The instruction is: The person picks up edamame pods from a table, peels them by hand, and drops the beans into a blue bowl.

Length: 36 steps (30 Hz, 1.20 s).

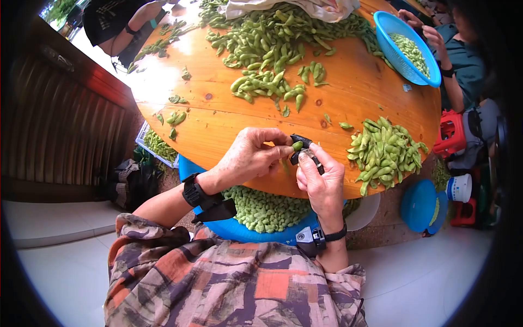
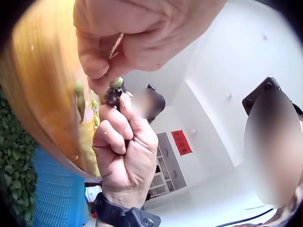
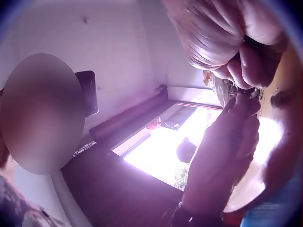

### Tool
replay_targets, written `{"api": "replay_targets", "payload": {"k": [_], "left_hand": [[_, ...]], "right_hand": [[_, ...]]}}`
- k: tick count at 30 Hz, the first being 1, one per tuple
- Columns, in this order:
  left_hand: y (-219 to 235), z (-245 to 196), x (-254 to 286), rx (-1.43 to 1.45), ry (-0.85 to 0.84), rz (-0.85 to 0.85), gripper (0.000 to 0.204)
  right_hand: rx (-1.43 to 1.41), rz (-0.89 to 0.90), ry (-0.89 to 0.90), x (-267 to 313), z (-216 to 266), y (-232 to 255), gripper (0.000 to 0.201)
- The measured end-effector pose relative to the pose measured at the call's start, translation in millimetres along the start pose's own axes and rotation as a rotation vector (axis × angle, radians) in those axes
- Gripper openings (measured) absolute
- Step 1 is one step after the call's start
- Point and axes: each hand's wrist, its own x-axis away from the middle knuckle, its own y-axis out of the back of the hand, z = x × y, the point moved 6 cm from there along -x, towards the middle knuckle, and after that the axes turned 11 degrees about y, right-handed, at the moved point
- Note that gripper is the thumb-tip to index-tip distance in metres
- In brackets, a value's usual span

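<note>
In the head view my left hand pinches a green pod between thumb and fingertips above the table's near edge. Close against it, my right hand has its thumb and forefinger bent round a small black item at the fingertips; whether it is held or worn cannot be told. The left wrist view shows the black item touching the pod, with my right hand's other fingers curled. A pile of pods lies right of my hands. Below the table edge sit shelled beans.
A larger pod heap covers the far part of the wooden table. At the far right stands a blue basket of beans beside another person's arms. A blue tub is between the table and my lap. Another person is at upper left.
</note>
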Motion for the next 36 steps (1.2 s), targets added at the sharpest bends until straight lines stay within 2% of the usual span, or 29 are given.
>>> {"api": "replay_targets", "payload": {"k": [4,6,7,9,12,13,14,15,16,18,20,21,23,24,27,29,32,35,36], "left_hand": [[0.0,3.8,0.8,-0.006,0.02,0.034,0.013],[-4.1,10.9,1.6,0.184,0.056,0.178,0.013],[-5.2,12.1,2.6,0.183,0.058,0.178,0.013],[-14.0,21.4,6.1,0.482,0.202,0.287,0.014],[-22.5,27.9,12.7,0.588,0.229,0.328,0.016],[-22.7,27.3,14.4,0.589,0.23,0.328,0.016],[-22.3,22.3,17.7,0.438,0.164,0.314,0.017],[-22.5,17.2,20.8,0.287,0.097,0.299,0.018],[-21.3,16.0,21.2,0.155,0.103,0.248,0.021],[-23.4,8.9,22.1,0.088,0.073,0.218,0.02],[-21.9,6.1,21.3,-0.094,-0.015,0.154,0.02],[-22.0,8.7,21.5,-0.094,-0.015,0.156,0.02],[-24.2,-4.0,32.0,-0.422,-0.372,0.079,0.02],[-25.8,-9.7,39.7,-0.611,-0.413,0.072,0.017],[-29.4,1.2,45.8,-0.571,-0.449,0.112,0.014],[-29.7,3.8,46.4,-0.593,-0.434,0.108,0.014],[-31.9,6.0,45.8,-0.635,-0.407,0.101,0.014],[-32.4,6.5,42.6,-0.538,-0.329,0.092,0.012],[-33.1,8.9,40.9,-0.409,-0.24,0.148,0.011]], "right_hand": [[0.015,0.021,0.0,2.5,0.7,4.4,0.016],[0.02,0.05,-0.003,4.2,3.0,3.3,0.014],[0.029,0.058,0.021,4.9,6.9,2.2,0.012],[0.035,0.065,0.041,6.5,12.4,2.2,0.011],[0.179,0.136,0.097,6.9,18.4,2.5,0.011],[0.373,0.158,0.258,7.5,26.1,0.9,0.012],[0.567,0.178,0.418,10.1,33.3,-2.4,0.014],[0.566,0.177,0.416,12.5,35.8,-5.1,0.014],[0.639,0.179,0.445,16.1,42.6,-10.3,0.016],[0.758,0.205,0.528,21.3,48.8,-17.1,0.021],[0.748,0.215,0.511,25.0,48.9,-17.0,0.021],[0.739,0.223,0.495,27.0,49.3,-16.8,0.022],[0.752,0.241,0.453,31.6,49.1,-12.1,0.021],[0.777,0.269,0.442,34.8,47.2,-10.8,0.021],[0.809,0.322,0.439,41.5,47.5,-11.6,0.02],[0.849,0.344,0.497,44.2,51.3,-12.5,0.02],[0.861,0.367,0.482,40.3,59.6,-9.2,0.021],[0.9,0.401,0.518,39.2,66.5,-14.6,0.021],[0.9,0.398,0.518,38.9,65.6,-15.3,0.021]]}}
